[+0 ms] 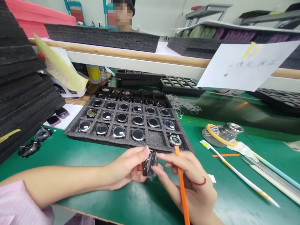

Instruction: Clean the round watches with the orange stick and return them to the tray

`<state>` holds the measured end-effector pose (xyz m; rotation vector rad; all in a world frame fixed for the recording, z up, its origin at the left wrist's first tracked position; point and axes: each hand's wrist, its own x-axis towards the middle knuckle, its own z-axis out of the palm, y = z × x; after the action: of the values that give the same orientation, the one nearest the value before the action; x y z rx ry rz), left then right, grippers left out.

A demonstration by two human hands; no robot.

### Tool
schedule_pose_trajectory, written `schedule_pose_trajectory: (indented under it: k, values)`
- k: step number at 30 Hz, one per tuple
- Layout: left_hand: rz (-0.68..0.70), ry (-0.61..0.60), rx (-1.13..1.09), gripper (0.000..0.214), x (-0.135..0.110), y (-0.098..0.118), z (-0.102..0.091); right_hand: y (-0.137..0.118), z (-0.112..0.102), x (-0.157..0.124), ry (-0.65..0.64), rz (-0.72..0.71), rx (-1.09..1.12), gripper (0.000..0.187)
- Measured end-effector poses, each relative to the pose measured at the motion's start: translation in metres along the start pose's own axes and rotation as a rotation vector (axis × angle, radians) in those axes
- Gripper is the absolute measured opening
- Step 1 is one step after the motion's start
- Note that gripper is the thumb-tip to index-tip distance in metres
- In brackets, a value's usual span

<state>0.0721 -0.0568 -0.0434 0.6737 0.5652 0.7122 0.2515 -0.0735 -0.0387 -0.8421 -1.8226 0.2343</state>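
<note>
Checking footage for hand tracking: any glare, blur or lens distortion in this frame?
Head view: wide-angle distortion bows the wooden rail; glare washes the green mat at lower right; the left hand, right hand, round watch body and orange stick look fairly sharp; a pixelated patch covers the top edge.

Bright, even indoor light casts soft shadows, glare streaks the green work mat (234, 109), and wide-angle distortion bends the frame's edges.

Round black watch case (145, 167), crinkled clear film (152, 162) on its face, tilted, orange stick (182, 187) just beside
</note>
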Motion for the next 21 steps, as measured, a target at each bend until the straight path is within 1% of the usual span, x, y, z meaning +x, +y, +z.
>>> schedule_pose_trajectory:
  k: [3,5,7,11,16,21]
  values:
    - [0.034,0.071,0.107,0.062,-0.001,0.002,0.001,0.000,0.002,-0.001,-0.139,0.041,0.062,0.059]
    - [0.063,0.093,0.148,0.061,-0.001,0.004,0.003,0.001,0.004,-0.002,-0.174,0.087,0.111,0.060]
    - [0.077,0.075,0.159,0.058,-0.001,0.006,0.005,0.001,0.005,-0.003,-0.173,0.137,0.160,0.057]
    - [0.072,0.001,0.178,0.054,0.000,0.012,0.008,0.001,0.004,-0.003,-0.144,0.193,0.233,0.060]
    - [0.048,0.028,0.182,0.051,-0.001,0.013,0.010,0.000,0.003,-0.003,-0.125,0.194,0.256,0.064]
    - [0.052,0.031,0.172,0.049,-0.001,0.013,0.008,0.000,0.002,-0.003,-0.122,0.179,0.244,0.063]
